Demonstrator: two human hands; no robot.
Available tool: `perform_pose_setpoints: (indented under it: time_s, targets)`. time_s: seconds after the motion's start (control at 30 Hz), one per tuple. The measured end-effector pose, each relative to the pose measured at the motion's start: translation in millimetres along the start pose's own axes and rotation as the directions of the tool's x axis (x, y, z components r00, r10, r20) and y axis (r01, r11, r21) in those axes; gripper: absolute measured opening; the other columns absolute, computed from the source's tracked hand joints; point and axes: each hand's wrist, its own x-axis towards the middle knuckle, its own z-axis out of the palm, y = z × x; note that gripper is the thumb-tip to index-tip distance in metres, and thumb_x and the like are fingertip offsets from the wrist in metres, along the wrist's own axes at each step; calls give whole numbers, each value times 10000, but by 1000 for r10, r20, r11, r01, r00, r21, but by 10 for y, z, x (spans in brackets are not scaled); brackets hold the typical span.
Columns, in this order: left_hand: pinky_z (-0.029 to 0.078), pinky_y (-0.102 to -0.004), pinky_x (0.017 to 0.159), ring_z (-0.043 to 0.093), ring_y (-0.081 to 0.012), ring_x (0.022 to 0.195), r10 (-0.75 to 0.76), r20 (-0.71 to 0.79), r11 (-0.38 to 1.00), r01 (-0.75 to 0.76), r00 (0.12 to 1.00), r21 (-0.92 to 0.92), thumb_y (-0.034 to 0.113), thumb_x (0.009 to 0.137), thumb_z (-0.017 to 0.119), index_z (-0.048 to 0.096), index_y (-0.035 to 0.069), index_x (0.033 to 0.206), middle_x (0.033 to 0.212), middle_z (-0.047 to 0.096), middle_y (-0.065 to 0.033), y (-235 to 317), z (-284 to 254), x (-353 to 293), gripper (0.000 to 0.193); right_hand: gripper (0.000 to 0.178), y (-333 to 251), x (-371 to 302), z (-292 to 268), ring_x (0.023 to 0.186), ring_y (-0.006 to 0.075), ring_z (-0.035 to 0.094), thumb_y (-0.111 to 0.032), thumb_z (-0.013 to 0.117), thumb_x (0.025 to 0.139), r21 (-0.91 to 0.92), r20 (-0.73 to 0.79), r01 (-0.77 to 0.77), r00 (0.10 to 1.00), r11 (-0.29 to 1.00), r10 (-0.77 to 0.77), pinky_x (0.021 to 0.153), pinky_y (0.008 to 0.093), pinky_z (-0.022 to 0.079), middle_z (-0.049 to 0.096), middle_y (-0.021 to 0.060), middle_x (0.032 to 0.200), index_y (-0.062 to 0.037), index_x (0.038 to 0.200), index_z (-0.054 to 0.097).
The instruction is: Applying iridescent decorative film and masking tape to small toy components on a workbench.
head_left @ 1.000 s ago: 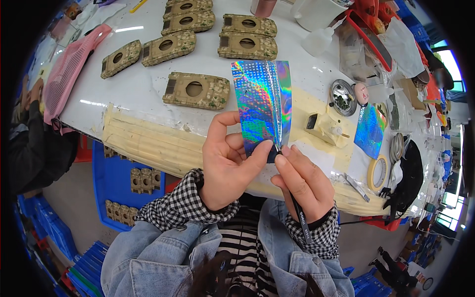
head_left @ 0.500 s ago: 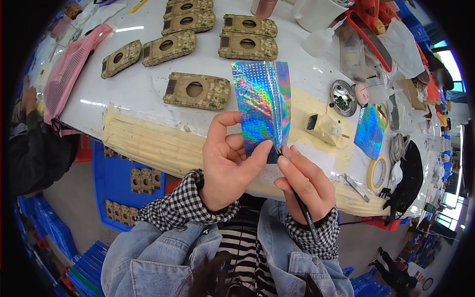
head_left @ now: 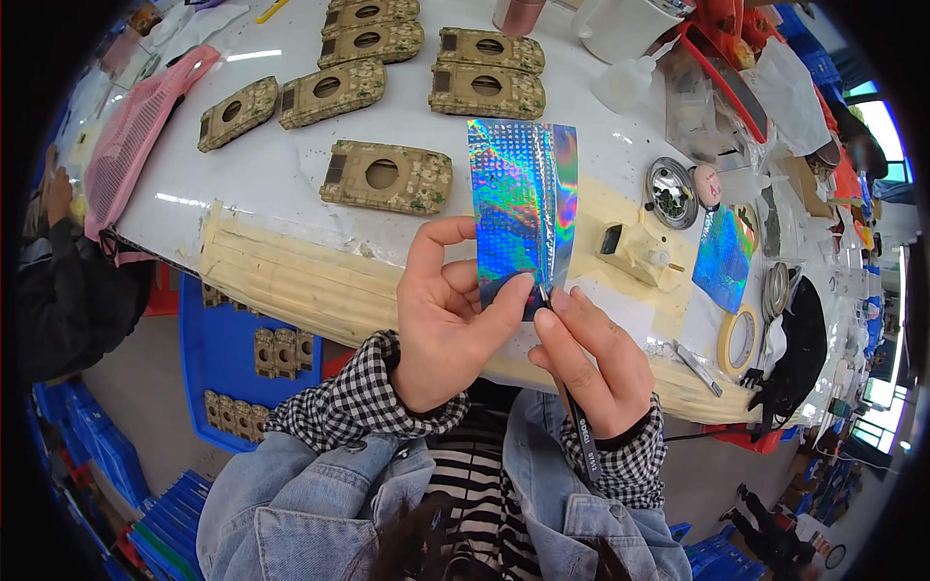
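Note:
My left hand (head_left: 448,315) pinches the lower end of a shiny holographic sticker sheet (head_left: 513,198) between thumb and fingers, holding it upright above the table edge. The sheet carries rows of small squares and a narrow strip near its right side. In my right hand (head_left: 603,363) is a pair of slim black tweezers (head_left: 584,441). Their tip meets the sheet's lower part, beside my left thumb. Whether anything is between the tips is too small to tell. Beyond my left hand, a camouflage model tank hull (head_left: 386,178) with a round opening lies on the table.
More camouflage hulls (head_left: 486,90) stand farther back. To the right are a tape-wrapped part (head_left: 639,257), another holographic sheet (head_left: 725,259), a round metal dish (head_left: 671,192), a tape roll (head_left: 739,341) and a metal-bladed tool (head_left: 697,368). A blue tray (head_left: 199,373) with small hulls sits below left.
The sticker sheet has shifted slightly right and its reflections differ. My right hand has moved a little left and lower, with the tweezers' rear end swung left; their tip is still at the sheet.

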Motion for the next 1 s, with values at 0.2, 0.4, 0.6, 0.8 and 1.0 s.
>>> perform_pose_setpoints:
  time_s: [0.2,0.4,0.6,0.8,1.0]
  targets:
    - [538,-236,780,659,-132,893,7,11,1000,-7,1000,14,-101,857,592,331,-4,1247,1007,681,-145,-6,-9,1,479,325,-8,6,-8,913,306,677,-91,738,783,-12,11,-1,1000,1000,1,794,391,593,653,185,1010,27,1076,664]
    - [535,-235,786,654,-130,907,17,20,1000,-17,1000,16,-96,861,594,328,-5,1248,1018,679,-149,-8,-15,0,478,337,-17,8,-16,915,307,677,-93,739,778,-17,22,-13,1000,1000,13,790,390,593,653,184,1013,23,1085,663]
    - [534,-232,786,653,-128,907,12,18,1000,-12,1000,11,-97,861,594,328,-4,1247,1018,679,-148,-14,-9,2,477,336,-10,6,-7,916,305,677,-91,737,779,-21,10,0,1000,1000,0,795,389,592,653,179,1010,24,1086,663]
    - [534,-229,777,655,-128,902,8,14,1000,-8,1000,20,-95,861,594,327,-1,1245,1008,682,-146,-15,-12,-2,477,332,-14,14,-11,916,304,676,-92,737,780,-19,12,-3,1000,1000,3,798,389,592,652,177,1006,25,1083,663]
    - [536,-230,778,657,-132,900,15,15,1000,-15,1000,14,-92,862,594,326,-1,1246,1011,681,-146,-14,-11,1,477,327,-5,15,-11,917,307,675,-91,735,782,-12,14,6,1000,1000,-6,798,392,592,651,179,1007,27,1078,662]
